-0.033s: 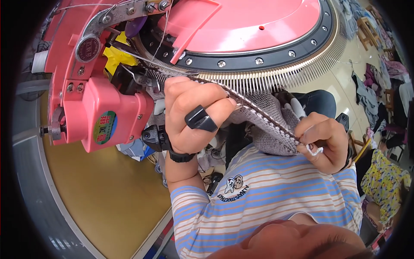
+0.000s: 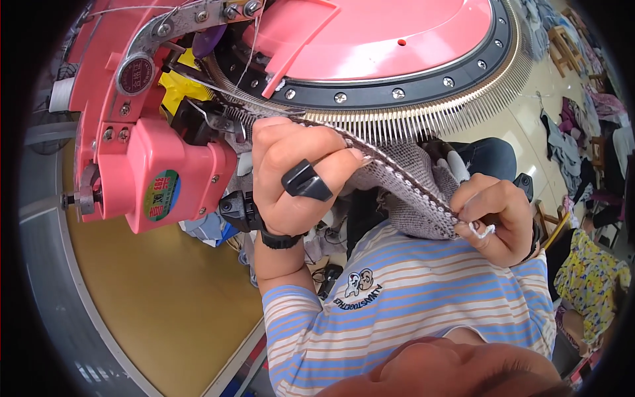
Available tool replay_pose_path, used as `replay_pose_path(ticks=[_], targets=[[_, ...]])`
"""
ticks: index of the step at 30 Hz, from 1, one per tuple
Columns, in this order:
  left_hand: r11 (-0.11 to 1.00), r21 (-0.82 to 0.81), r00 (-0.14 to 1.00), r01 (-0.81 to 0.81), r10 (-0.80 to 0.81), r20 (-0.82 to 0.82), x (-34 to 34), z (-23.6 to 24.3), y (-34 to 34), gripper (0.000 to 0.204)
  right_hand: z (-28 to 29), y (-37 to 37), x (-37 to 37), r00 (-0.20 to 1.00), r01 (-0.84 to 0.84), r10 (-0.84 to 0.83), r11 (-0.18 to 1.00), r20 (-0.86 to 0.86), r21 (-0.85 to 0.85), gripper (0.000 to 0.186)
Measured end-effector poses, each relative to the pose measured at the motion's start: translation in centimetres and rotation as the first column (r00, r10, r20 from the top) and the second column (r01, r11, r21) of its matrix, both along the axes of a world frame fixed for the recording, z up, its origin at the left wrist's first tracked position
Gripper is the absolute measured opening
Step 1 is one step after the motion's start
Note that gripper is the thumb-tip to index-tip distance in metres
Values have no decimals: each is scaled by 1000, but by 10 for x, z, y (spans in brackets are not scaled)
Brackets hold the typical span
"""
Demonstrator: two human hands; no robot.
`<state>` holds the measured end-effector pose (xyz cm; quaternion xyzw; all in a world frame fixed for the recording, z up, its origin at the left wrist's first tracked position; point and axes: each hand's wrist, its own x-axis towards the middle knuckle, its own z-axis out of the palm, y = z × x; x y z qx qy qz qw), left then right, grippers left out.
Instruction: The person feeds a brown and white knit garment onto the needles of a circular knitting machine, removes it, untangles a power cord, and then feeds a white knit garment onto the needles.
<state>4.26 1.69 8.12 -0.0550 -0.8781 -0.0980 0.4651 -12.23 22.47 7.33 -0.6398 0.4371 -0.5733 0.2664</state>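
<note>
My left hand [image 2: 294,159] is closed in a pinch on the upper edge of a grey knitted fabric piece [image 2: 417,215], close against the row of metal points [image 2: 410,127] on a pink round linking machine [image 2: 390,40]. A black ring-like piece [image 2: 307,180] sits on a finger of that hand. Lower on the right, my right hand [image 2: 499,215] pinches the other end of the same knitted edge. Between the hands, that edge runs taut and slanting, with dark and white stitches along it. A short white yarn tail [image 2: 486,231] sticks out at my right fingertips.
Left of my left hand stands the machine's pink motor housing [image 2: 175,172], with a metal arm [image 2: 142,49] above it. A tan board [image 2: 159,284] lies at lower left. Wooden stools [image 2: 565,49] and heaped garments [image 2: 589,271] are on the floor at right.
</note>
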Motion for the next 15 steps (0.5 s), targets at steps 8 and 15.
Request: replay_pose_path(ticks=[8,15], targets=[[933,-284,975,-222,204,-93,-7,-10,12,26,7,7,-2,937,267,-280,960,211,88,16],[898,-355,965,-261,254,-65,-2,-11,21,22,0,-3,-9,946,308,-319,939,-52,-151,21]])
